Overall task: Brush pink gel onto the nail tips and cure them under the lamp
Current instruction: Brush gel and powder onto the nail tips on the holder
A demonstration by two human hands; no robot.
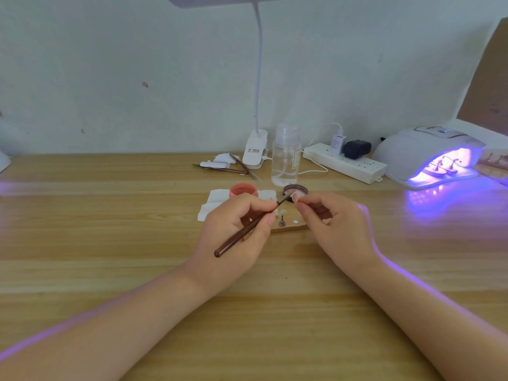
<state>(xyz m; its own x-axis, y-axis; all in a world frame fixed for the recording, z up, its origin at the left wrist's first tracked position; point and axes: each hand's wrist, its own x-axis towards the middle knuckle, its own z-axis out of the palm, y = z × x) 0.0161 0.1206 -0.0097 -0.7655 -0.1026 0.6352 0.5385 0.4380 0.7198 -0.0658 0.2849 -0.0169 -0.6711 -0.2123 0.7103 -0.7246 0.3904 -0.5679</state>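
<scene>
My left hand [236,232] grips a brown-handled brush [247,229], its tip pointing up-right toward a pale nail tip [295,198]. My right hand [332,224] pinches that nail tip between thumb and fingers. Below them, another nail tip on a small stand [282,218] sits on a wooden board [291,228]. An open pink gel jar [243,190] stands on white wipes; its dark lid [295,189] lies to the right. The white curing lamp [428,155] at far right glows violet, with several nail stands [444,167] inside.
A clear pump bottle [286,155], a clip desk lamp [255,149], spare tools [228,169] and a power strip [346,162] with plugs line the back of the wooden table [110,229]. White wipes [211,204] lie left of the board.
</scene>
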